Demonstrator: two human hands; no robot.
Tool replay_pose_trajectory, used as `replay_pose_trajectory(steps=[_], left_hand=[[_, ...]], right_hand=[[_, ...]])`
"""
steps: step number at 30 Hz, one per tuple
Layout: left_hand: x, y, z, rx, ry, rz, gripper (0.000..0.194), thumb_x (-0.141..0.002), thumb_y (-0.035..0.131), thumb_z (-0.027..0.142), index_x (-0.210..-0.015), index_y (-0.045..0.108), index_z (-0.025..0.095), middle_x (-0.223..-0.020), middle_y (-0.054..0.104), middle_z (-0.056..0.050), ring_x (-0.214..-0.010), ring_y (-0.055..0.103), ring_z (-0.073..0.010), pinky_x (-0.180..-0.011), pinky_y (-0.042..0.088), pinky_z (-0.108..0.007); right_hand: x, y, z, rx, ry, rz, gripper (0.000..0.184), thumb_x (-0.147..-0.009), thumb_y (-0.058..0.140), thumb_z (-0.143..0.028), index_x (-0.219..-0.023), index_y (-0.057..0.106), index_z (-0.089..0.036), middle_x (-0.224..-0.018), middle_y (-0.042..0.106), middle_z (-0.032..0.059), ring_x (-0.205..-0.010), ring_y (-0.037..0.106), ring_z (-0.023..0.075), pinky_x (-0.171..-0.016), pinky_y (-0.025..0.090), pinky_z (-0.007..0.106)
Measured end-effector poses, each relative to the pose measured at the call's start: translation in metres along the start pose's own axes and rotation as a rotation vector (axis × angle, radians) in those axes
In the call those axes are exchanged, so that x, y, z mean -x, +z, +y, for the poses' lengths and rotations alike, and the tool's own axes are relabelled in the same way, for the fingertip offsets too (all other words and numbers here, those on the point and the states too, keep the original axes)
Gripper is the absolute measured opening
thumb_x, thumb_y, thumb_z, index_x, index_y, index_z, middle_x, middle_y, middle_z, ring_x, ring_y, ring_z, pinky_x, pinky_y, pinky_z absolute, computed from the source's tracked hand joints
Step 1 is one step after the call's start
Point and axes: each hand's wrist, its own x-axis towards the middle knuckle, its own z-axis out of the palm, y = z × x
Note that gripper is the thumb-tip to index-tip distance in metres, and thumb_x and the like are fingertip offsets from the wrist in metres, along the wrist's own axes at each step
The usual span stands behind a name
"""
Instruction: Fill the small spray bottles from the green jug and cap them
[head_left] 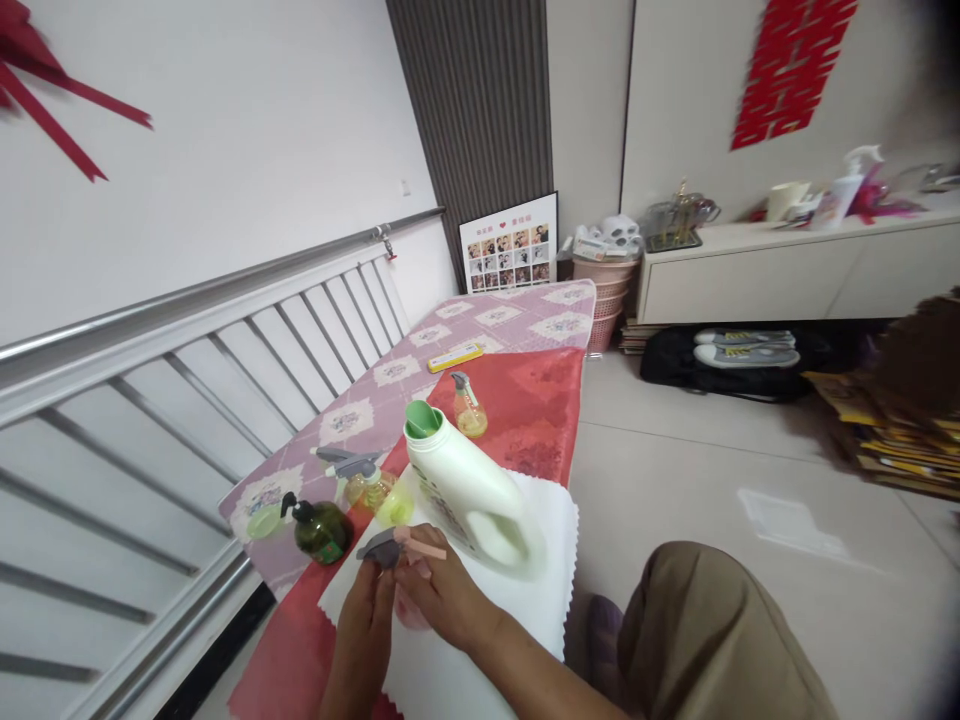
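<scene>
Both my hands are closed around a spray bottle (411, 612) with a grey-and-pink trigger head and a pinkish body. My left hand (366, 605) grips it from the left, just below the head. On the other side, my right hand (454, 590) wraps the neck and hides much of the body. Right beyond them, a large white jug (480, 485) with a green pouring spout (424, 421) stands on a white scalloped mat (559, 520). A yellow-green item (396, 506), too blurred to name, lies by the jug. Left of it is an amber spray bottle (369, 490) with a grey head.
A dark green pump bottle (322, 532) and a light green cap (264, 521) sit at the table's left. Farther back are another amber spray bottle (470, 412) and a yellow box (455, 358). A railing (247, 370) runs along the left; stacked pink baskets (604, 300) stand behind.
</scene>
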Motion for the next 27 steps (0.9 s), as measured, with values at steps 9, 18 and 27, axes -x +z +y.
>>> replay_pose_trajectory(steps=[9, 18, 27], left_hand=[[0.004, 0.011, 0.000, 0.035, 0.011, 0.031, 0.049, -0.090, 0.043, 0.048, -0.128, 0.055, 0.018, -0.131, 0.068, -0.017, -0.122, 0.065, -0.0313, -0.103, 0.051, -0.050], [0.001, 0.024, -0.020, 0.092, 0.090, 0.061, 0.042, -0.093, 0.040, 0.042, -0.127, 0.054, 0.021, -0.130, 0.066, -0.015, -0.121, 0.063, -0.0274, -0.105, 0.048, -0.048], [0.001, 0.037, -0.018, 0.200, 0.019, 0.098, 0.047, -0.090, 0.046, 0.045, -0.127, 0.054, 0.018, -0.131, 0.063, -0.016, -0.125, 0.059, -0.0277, -0.110, 0.044, -0.046]], right_hand=[[-0.003, 0.003, -0.003, -0.022, 0.041, -0.027, 0.026, -0.095, 0.047, -0.030, -0.110, 0.066, -0.020, -0.107, 0.062, 0.0096, -0.104, 0.058, 0.0269, -0.096, 0.048, 0.045], [-0.009, 0.016, -0.008, -0.059, 0.118, 0.048, 0.020, -0.084, 0.052, -0.023, -0.095, 0.068, -0.018, -0.102, 0.063, 0.0093, -0.101, 0.063, 0.0269, -0.093, 0.051, 0.041], [-0.011, 0.011, 0.009, -0.148, 0.226, 0.000, 0.036, -0.089, 0.059, -0.050, -0.095, 0.073, -0.018, -0.098, 0.074, 0.0078, -0.094, 0.068, 0.0256, -0.087, 0.055, 0.037]])
